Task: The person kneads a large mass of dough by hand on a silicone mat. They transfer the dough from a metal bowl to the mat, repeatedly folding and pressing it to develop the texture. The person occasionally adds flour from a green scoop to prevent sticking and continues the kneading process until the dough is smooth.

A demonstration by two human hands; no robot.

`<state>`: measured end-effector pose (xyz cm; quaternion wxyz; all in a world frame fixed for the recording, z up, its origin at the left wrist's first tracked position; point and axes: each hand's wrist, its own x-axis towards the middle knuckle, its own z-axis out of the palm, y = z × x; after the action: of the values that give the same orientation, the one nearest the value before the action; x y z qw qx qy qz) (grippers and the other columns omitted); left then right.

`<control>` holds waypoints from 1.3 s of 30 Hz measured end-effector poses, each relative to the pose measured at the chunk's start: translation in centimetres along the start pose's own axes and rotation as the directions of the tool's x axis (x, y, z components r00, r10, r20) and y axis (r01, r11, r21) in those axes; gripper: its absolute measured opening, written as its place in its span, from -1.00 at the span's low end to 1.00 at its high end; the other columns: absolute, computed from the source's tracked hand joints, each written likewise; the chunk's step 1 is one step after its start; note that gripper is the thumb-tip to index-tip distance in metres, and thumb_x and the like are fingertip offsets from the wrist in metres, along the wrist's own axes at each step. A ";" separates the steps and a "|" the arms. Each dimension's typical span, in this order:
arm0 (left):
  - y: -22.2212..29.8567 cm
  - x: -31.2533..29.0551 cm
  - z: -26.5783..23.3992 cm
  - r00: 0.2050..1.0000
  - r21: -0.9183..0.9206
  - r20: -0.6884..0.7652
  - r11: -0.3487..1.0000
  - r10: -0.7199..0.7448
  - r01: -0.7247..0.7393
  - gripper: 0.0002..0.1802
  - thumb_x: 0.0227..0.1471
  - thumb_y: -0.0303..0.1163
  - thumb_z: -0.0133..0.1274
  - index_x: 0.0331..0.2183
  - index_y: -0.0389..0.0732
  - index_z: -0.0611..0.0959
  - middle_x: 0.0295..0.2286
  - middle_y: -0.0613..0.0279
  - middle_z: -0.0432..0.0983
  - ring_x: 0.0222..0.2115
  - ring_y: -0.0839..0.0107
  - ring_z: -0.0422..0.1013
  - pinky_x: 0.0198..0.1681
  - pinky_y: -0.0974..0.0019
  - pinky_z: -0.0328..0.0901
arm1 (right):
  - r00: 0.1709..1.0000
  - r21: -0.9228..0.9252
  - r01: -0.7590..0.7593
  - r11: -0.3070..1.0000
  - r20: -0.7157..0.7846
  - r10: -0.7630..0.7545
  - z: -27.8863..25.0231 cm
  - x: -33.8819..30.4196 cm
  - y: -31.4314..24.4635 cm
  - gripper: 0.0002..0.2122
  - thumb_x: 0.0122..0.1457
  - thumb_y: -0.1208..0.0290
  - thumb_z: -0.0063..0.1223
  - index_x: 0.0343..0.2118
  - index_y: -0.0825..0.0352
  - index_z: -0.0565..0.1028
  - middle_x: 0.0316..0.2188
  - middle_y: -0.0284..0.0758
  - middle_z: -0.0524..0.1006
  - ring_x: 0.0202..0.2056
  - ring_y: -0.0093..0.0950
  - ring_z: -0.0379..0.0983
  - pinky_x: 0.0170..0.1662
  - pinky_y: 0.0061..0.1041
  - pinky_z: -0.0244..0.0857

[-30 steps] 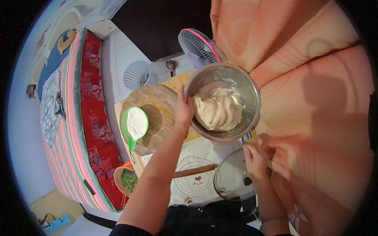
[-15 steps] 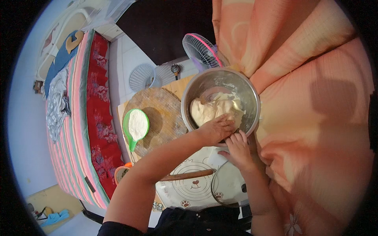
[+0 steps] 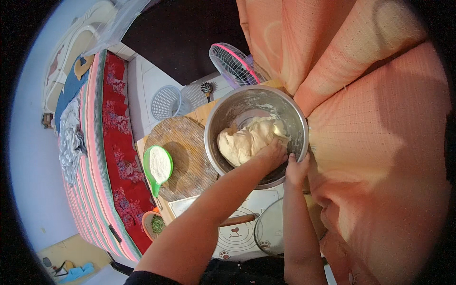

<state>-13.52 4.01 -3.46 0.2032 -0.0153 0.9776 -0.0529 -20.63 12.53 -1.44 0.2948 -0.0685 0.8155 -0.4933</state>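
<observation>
A large pale lump of dough [image 3: 247, 141] lies in a shiny metal bowl [image 3: 217, 100]. My left hand [image 3: 272, 155] reaches into the bowl with its fingers curled against the dough's right side; the fingertips are partly hidden. At the bowl's near right rim, my right hand [image 3: 297, 170] grips the edge, fingers bent over it. Left of the bowl, a green scoop-shaped strainer [image 3: 155, 186] holding white flour [image 3: 160, 164] rests on a round wooden board [image 3: 194, 164].
A rolling pin [image 3: 239, 220] lies on a printed white mat [image 3: 231, 243], beside a round glass lid [image 3: 270, 225]. An orange bowl [image 3: 147, 226] holds chopped greens. Behind stand a fan [image 3: 232, 64] and a plastic basket [image 3: 165, 102]. An orange curtain [image 3: 370, 133] hangs close on the right.
My right hand has moved up along the rim to the bowl's right side. My left hand has shifted right over the dough, whose right end looks more folded. The whole view has shifted slightly.
</observation>
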 end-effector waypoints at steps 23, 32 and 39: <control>-11.9 -18.1 -4.8 0.969 -0.944 -0.153 0.319 -0.196 -0.085 -0.32 -0.07 -0.45 0.18 0.12 -0.20 0.37 0.12 0.01 0.26 0.13 0.11 0.20 0.19 0.14 0.09 | 0.984 -0.171 0.178 0.969 0.035 -0.175 0.3 0.9 0.6 -0.56 -0.02 0.69 -0.02 0.01 0.42 0.32 -0.06 0.01 0.42 -0.01 -0.05 0.35 0.04 -0.19 0.19; -13.1 -9.6 0.6 0.766 -0.492 0.422 0.588 -0.484 0.642 -0.47 0.26 -0.11 -0.32 0.05 -0.31 0.43 -0.02 -0.29 0.36 -0.02 -0.13 0.35 0.09 0.07 0.22 | 0.995 -0.151 0.099 0.984 0.025 -0.096 0.5 1.1 0.4 -0.57 -0.02 0.67 0.01 -0.01 0.40 0.34 -0.09 -0.01 0.44 -0.01 -0.04 0.36 0.03 -0.18 0.20; -13.5 -6.6 5.9 0.689 -0.720 0.611 0.088 -0.389 0.688 -0.27 0.17 0.14 -0.29 -0.04 -0.36 0.51 -0.16 -0.14 0.51 -0.09 -0.01 0.43 0.00 0.12 0.27 | 0.993 -0.163 0.103 0.981 -0.038 -0.110 0.7 1.2 1.3 -0.60 -0.03 0.69 -0.01 -0.04 0.46 0.36 -0.11 0.02 0.44 -0.01 -0.07 0.36 0.06 -0.22 0.18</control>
<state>-4.99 -9.66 -4.70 0.2488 -0.4956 0.7065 0.4397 -20.96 12.13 -3.27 0.2423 -0.1241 0.8545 -0.4423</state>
